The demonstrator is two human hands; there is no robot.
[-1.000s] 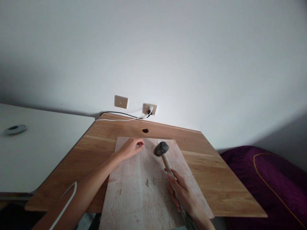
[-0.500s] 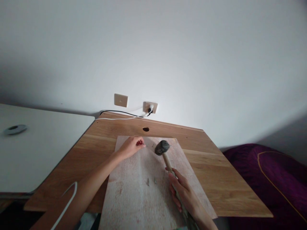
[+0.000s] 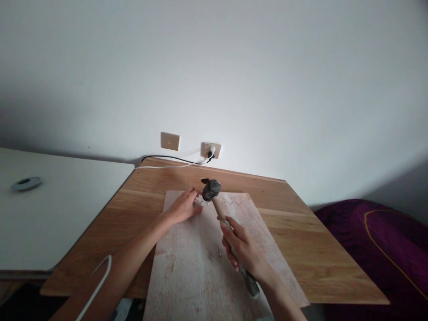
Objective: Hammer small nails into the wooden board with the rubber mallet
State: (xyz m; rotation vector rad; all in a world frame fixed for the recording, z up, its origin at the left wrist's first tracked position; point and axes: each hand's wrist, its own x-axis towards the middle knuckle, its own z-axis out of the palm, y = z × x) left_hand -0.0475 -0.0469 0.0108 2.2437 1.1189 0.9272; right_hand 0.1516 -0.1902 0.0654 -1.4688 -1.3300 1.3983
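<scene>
My right hand (image 3: 241,245) is wrapped round the wooden handle of a mallet with a dark, rounded head (image 3: 211,190). The head hangs over the far part of a pale whitewashed board (image 3: 187,276), close to the fingers of my left hand (image 3: 185,206). My left thumb and forefinger are apart, with thin nails (image 3: 199,203) showing between and beside them. Farther right along the same row stand more nails (image 3: 231,203). Two other nails (image 3: 216,253) are on the middle of the board, left of my right hand.
The board lies on a wooden tabletop (image 3: 301,249) against a white wall. Cables (image 3: 167,166) run along its back edge to a wall socket (image 3: 216,150). A white surface with a round grey object (image 3: 26,183) is at left, a purple beanbag-like thing (image 3: 351,240) at right.
The mallet has moved left and away from me, its head now beside my left hand. My left fingers have gone from a pinch to spread apart. The view has shifted slightly.
</scene>
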